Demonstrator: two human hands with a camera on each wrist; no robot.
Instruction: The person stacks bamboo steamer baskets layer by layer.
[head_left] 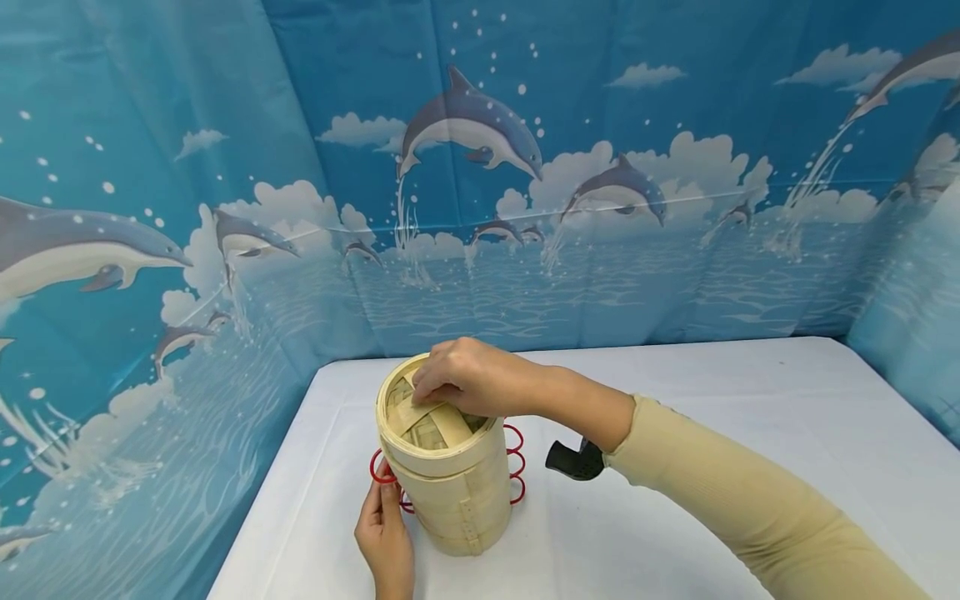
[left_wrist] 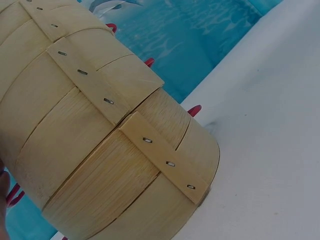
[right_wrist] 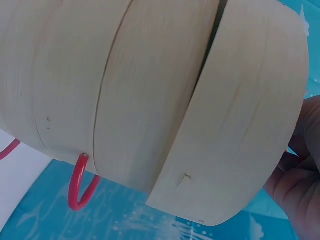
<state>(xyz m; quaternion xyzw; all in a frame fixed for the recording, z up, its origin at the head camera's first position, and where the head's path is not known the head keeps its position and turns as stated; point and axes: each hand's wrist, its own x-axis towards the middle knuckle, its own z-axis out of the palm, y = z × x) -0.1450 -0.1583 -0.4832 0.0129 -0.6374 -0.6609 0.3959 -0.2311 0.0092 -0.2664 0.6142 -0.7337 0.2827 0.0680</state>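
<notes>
A tall stack of round bamboo steamer baskets (head_left: 468, 508) stands upright, with a woven bamboo lid (head_left: 452, 425) on top. My right hand (head_left: 472, 375) reaches over it from the right and grips the woven strip across the lid's middle. Low on the left side, my left hand (head_left: 386, 533) pinches a red ring handle (head_left: 375, 467), its fingers partly hidden by the stack. More red rings (head_left: 517, 462) stick out on the right. In the right wrist view, a gap shows under the lid's pale side band (right_wrist: 240, 120). Stapled overlap strips (left_wrist: 82, 72) run down the stack in the left wrist view.
A white-covered table (head_left: 675, 483) lies under the stack. Behind it and to the sides hangs a blue curtain (head_left: 600, 275) printed with dolphins. A black strap-like piece (head_left: 573, 460) shows under my right wrist.
</notes>
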